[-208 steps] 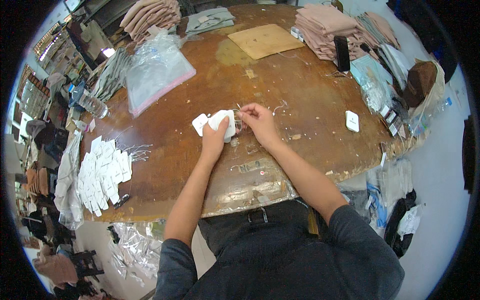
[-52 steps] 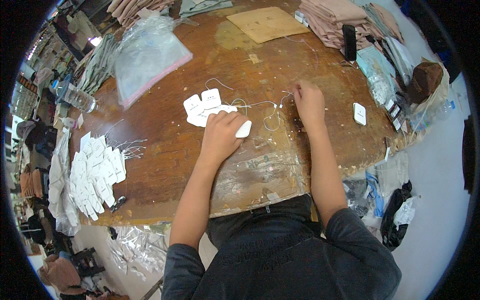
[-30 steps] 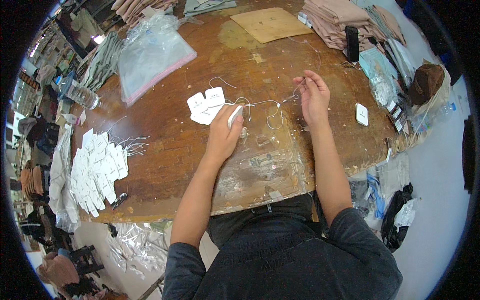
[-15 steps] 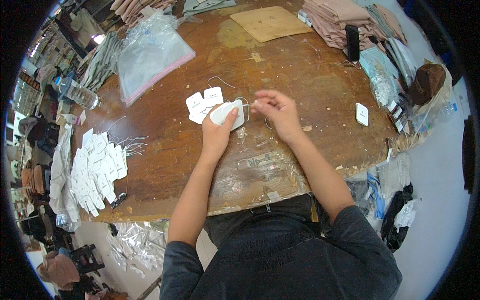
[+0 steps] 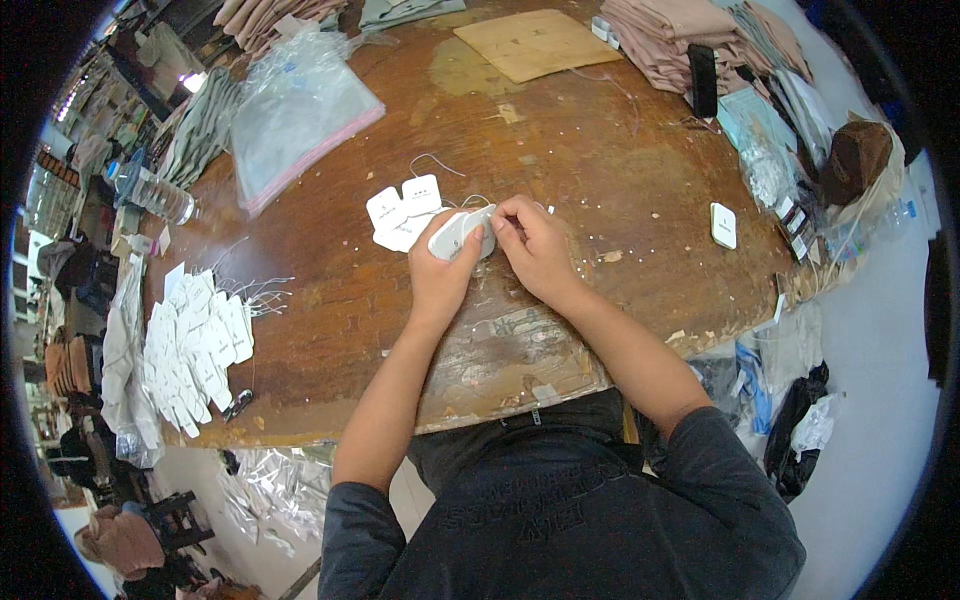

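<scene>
My left hand (image 5: 443, 282) grips a small stack of white hang tags (image 5: 453, 238) with rounded corners, its thumb lying across the top. My right hand (image 5: 540, 252) is pinched closed at the stack's right corner, touching the top tag. Whether a string is also between those fingertips cannot be made out. Just beyond my left hand, a few loose white tags (image 5: 386, 208) lie overlapping on the table, and a thin white string (image 5: 437, 164) loops above them. To the left is a large heap of white tags (image 5: 200, 340) with strings (image 5: 265, 295) trailing from its right side.
The worn brown wooden table (image 5: 330, 330) carries clear plastic bags (image 5: 300, 135), a water bottle (image 5: 163, 192), a brown cardboard sheet (image 5: 537, 45) and folded pink garments (image 5: 660, 45). A black phone (image 5: 703, 80) and a small stack of white tags (image 5: 723, 226) are at the right.
My right hand has moved left and closed against the tags; before, it was apart from them, pulling at a string. The tags in my left hand have tilted and shifted slightly.
</scene>
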`<state>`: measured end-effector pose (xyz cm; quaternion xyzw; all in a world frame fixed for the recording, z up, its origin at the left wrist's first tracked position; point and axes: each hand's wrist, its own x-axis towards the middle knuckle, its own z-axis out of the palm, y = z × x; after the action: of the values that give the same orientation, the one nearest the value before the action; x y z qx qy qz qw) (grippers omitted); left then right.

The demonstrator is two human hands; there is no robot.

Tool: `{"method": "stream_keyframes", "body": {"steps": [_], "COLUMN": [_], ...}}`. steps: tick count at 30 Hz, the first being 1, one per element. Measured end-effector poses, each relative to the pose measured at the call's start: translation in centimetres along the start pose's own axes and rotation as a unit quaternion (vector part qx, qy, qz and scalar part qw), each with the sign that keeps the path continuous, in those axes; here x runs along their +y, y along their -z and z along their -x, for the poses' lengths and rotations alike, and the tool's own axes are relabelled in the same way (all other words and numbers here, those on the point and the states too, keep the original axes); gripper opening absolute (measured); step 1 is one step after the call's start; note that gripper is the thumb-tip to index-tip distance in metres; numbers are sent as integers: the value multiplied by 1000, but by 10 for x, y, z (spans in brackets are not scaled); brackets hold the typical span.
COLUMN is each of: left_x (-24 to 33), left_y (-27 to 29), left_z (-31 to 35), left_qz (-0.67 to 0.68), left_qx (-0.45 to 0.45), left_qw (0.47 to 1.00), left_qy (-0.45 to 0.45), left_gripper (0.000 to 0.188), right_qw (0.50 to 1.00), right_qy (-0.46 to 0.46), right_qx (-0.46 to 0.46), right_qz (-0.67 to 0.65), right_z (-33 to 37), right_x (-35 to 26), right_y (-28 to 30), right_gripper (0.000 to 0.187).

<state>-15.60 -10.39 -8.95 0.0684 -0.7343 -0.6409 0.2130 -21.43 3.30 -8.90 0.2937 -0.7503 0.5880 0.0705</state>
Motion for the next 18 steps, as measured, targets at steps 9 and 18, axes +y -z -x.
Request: {"method": "stream_keyframes", "body": {"steps": [9, 18], "left_x": [-4, -3], "left_y": [1, 3], "left_z": [0, 0], "left_qz": [-24, -139], "left_qx": [2, -4], "left_qw": [999, 978], "left_qy": [-36, -157], "left_gripper": [20, 16], "right_qw": [996, 995], "right_qy": [77, 89], "right_qx": [-2, -3], "right_qz": [44, 42], "right_z": [-3, -1], "right_x": [-4, 1], "right_y": [2, 3], "right_gripper": [7, 9]}}
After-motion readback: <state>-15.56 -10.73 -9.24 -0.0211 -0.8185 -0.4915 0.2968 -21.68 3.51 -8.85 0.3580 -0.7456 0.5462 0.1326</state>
